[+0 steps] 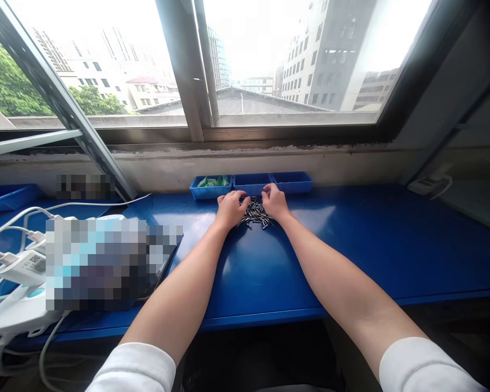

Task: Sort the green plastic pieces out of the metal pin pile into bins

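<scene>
A loose pile of small dark metallic pieces (255, 213) lies on the blue table (265, 272), in front of a row of blue bins. At the pile's left edge is my left hand (231, 209), its fingers curved and thumb apart, with nothing seen in them. My right hand (275, 201) rests at the pile's right side, fingers bent towards the table; its fingertips are too small to show whether they hold a piece. The left bin (210, 192) contains green material. Beside it stand the middle bin (253, 189) and the right bin (292, 188).
At the left, a white power strip (12, 316) with plugged-in chargers and cables sits near a blurred-out item (102, 261). Farther left is a blue tray (10, 197). A metal frame post (102, 163) slants down behind. The window wall (159, 170) bounds the table's back.
</scene>
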Available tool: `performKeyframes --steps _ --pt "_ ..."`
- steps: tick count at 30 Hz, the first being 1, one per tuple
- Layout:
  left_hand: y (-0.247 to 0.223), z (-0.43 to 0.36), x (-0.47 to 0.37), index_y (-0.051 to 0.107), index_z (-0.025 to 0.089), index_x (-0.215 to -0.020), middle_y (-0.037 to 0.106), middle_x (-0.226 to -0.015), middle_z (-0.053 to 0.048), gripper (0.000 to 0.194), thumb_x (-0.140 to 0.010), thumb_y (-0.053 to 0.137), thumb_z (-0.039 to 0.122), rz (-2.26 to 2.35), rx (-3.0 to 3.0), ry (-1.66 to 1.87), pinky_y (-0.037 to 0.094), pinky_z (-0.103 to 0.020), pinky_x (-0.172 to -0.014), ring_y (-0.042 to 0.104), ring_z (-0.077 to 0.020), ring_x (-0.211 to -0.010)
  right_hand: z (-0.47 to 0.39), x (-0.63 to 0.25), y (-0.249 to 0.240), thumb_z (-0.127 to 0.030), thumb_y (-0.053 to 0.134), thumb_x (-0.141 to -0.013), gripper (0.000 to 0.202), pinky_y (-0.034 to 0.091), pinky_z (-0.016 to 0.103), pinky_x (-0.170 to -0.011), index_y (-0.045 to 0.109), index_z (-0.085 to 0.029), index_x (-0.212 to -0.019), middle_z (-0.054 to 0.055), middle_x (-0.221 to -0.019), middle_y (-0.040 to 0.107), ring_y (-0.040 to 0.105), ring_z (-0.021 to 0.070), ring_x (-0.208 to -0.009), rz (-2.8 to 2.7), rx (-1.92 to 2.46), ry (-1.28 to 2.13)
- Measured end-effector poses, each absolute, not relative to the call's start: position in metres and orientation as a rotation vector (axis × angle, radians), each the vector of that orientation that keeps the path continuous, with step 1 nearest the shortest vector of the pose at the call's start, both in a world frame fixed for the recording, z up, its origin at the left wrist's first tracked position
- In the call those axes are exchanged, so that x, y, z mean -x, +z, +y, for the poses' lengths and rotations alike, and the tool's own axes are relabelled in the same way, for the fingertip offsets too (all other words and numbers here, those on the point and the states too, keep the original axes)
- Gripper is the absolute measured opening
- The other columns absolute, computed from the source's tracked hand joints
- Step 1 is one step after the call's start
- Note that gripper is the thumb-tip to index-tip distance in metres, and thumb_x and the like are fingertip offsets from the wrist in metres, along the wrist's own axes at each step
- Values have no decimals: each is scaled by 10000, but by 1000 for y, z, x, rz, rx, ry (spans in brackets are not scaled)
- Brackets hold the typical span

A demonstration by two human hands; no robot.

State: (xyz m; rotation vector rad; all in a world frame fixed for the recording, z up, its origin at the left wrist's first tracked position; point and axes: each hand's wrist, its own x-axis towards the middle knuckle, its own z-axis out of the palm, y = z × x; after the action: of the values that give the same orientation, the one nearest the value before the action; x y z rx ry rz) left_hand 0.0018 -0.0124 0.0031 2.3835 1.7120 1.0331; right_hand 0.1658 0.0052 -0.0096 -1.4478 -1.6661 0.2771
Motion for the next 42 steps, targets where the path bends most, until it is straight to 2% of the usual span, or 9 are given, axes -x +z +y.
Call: performKeyframes --steps 2,4,9,14,17,22,26,39,42 --pt "5 -16 -5 602 225 -1062 646 -1115 -53 281 -892 434 373 1670 -2432 1025 301 -374 -965 551 -218 -1080 3 -165 -8 -220 401 -874 332 452 289 -745 479 -158 -1191 51 -800 672 627 190 -756 -1657 1386 273" --pt "6 -18 -6 601 231 -1068 643 -1123 -50 275 -889 444 368 1653 -2457 1005 294 -374 -968 545 -219 -1089 1 -164 -6 -213 396 -878 323 451 289 -769 483 -159 -1184 50 -820 680 633 184 -786 -1646 1350 282" --pt "6 -20 -6 604 230 -1071 640 -1127 -48 271 -888 454 364 1611 -2480 989 286 -370 -961 547 -210 -1079 -2 -159 -1 -315 502 -849 147 462 263 -746 554 -183 -890 39 -797 701 652 160 -765 -1586 1212 489" --pt "5 -19 -5 638 225 -963 660 -1055 -35 234 -903 433 321 1587 -2476 1048 292 -357 -920 574 -187 -999 -6 -155 2 -487 535 -808 301 451 256 -613 534 -204 -707 18 -658 683 607 148 -594 -1584 1158 643" --pt "5 -19 -5 646 231 -922 665 -1020 -30 255 -917 400 299 1613 -2466 1065 290 -357 -905 580 -177 -964 -9 -154 4 -508 509 -815 344 443 255 -606 508 -206 -650 9 -635 667 586 138 -579 -1574 1174 608" --pt "6 -20 -6 650 242 -912 662 -1015 -34 278 -919 372 265 1673 -2466 988 285 -373 -898 572 -187 -970 -11 -154 6 -444 605 -740 243 454 254 -609 570 -203 -727 -9 -641 633 580 139 -599 -1549 1076 589" --pt "5 -20 -4 653 245 -875 662 -984 -31 284 -918 375 282 1682 -2455 1003 287 -377 -891 572 -187 -955 -14 -155 6 -496 642 -690 309 431 255 -557 603 -192 -654 1 -614 610 547 141 -571 -1561 1059 622" --pt "4 -14 -2 656 254 -899 664 -1004 -28 279 -903 377 256 1653 -2456 999 286 -380 -898 573 -190 -979 -10 -160 2 -453 606 -714 287 459 253 -615 671 -175 -684 23 -695 671 589 160 -640 -1535 1043 696" --pt "4 -12 -1 627 271 -1049 635 -1131 -38 314 -925 347 338 1680 -2416 1067 284 -384 -934 538 -209 -1085 -9 -164 5 -443 541 -762 308 466 267 -653 687 -174 -725 28 -726 679 593 168 -669 -1524 1142 590"
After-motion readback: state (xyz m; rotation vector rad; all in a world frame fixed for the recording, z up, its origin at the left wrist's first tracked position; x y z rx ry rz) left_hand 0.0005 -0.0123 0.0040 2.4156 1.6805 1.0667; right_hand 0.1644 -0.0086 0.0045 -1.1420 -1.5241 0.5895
